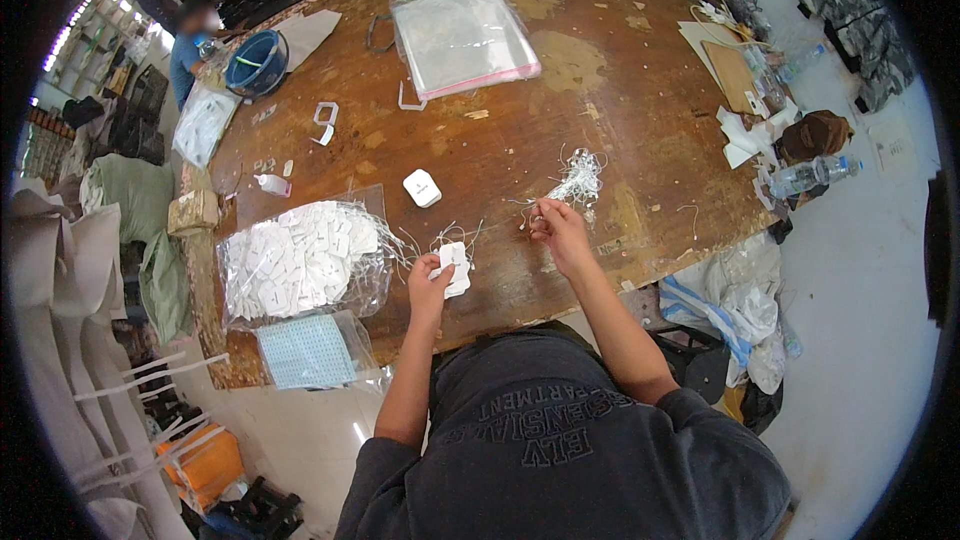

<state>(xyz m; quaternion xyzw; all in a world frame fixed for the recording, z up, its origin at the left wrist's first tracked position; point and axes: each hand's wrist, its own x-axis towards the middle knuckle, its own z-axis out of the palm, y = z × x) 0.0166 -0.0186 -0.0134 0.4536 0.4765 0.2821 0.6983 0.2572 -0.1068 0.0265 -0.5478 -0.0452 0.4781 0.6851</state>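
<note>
Worn wooden surface (620,110) carries everything. Far centre: clear plastic bag stack (462,35), untouched. Near left: open bag of white tags (300,260), still heaped full; judging by that, most work left. Near it, blue dotted sheet (305,350). Right centre: string bundle (580,178), loose strands trailing. Small white box (421,187) between. Your left hand (430,280) grips small stack of tags (456,268). Your right hand (560,230) pinches one string end (535,220) just near the bundle. Finished pile: can't tell.
</note>
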